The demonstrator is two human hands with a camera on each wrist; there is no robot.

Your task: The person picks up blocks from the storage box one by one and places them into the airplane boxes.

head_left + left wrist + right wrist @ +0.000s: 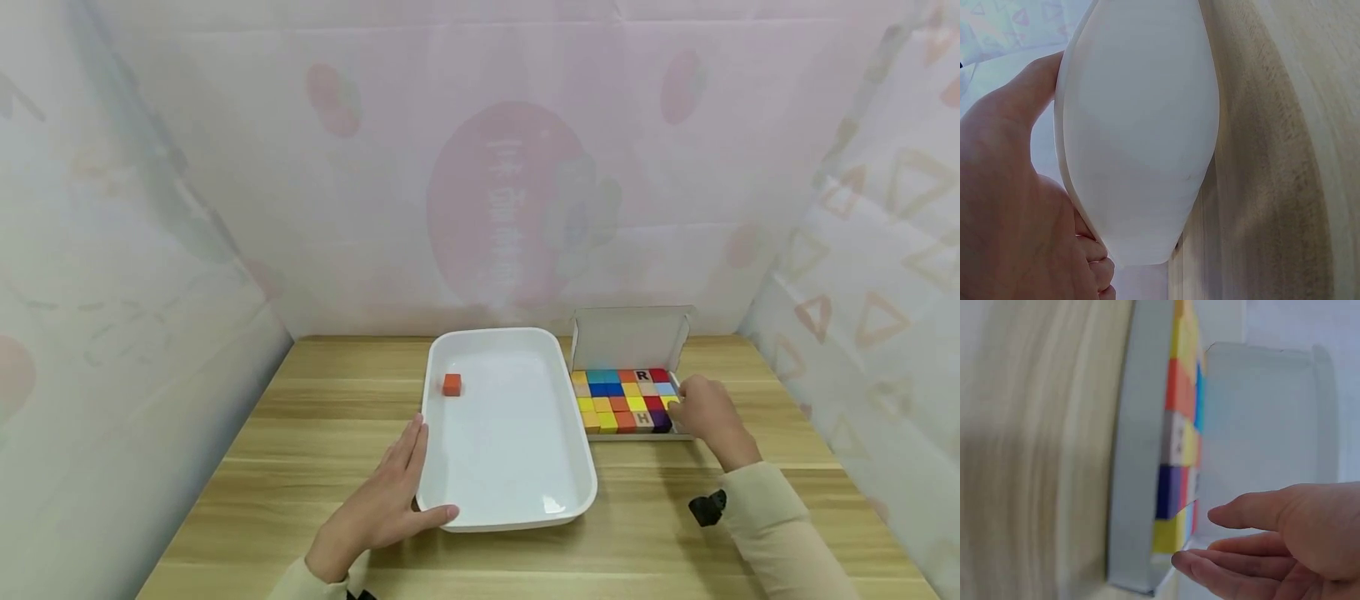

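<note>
Reaching my right hand (703, 410) with loose, empty fingers to the block box (628, 403) near the table's back right corner, I brace the white tray (450, 504) with flat left hand (386, 500); neighbouring cubes could tip out.

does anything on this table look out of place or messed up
Only one thing stands out: a single orange block lies alone in the white tray, apart from the rest packed in the cardboard box. Nothing looks spilled, tipped or damaged.
</note>
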